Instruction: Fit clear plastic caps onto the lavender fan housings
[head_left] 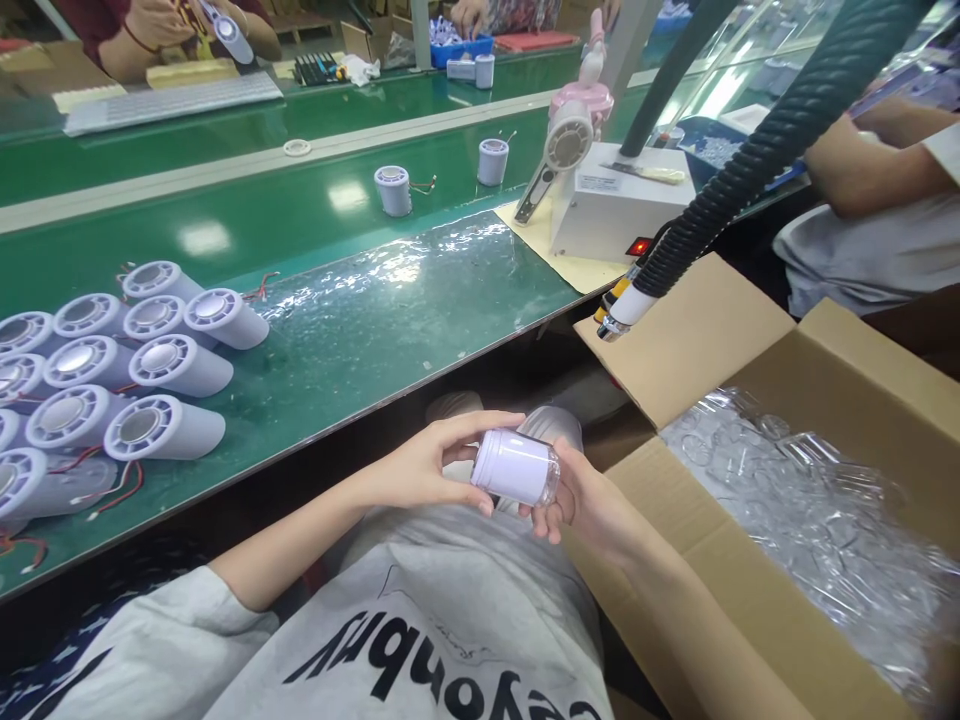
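Observation:
A pale lavender cylindrical housing (511, 465) is held sideways above my lap, between both hands. My left hand (454, 465) grips its ringed left end, thumb below and fingers above. Around the right end sits a clear plastic cup (553, 475), with the lavender body showing through its wall. My right hand (574, 495) is closed on that cup, its fingers curled underneath. How far the cup reaches along the housing I cannot tell.
Several lavender cylinders (176, 362) with loose wires stand at the bench's left. A cardboard box (705, 500) of clear cups (795, 500) is at my right, under a black ribbed hose (720, 205). Ahead are a white machine (626, 205) and a handheld fan (568, 140). Co-workers sit nearby.

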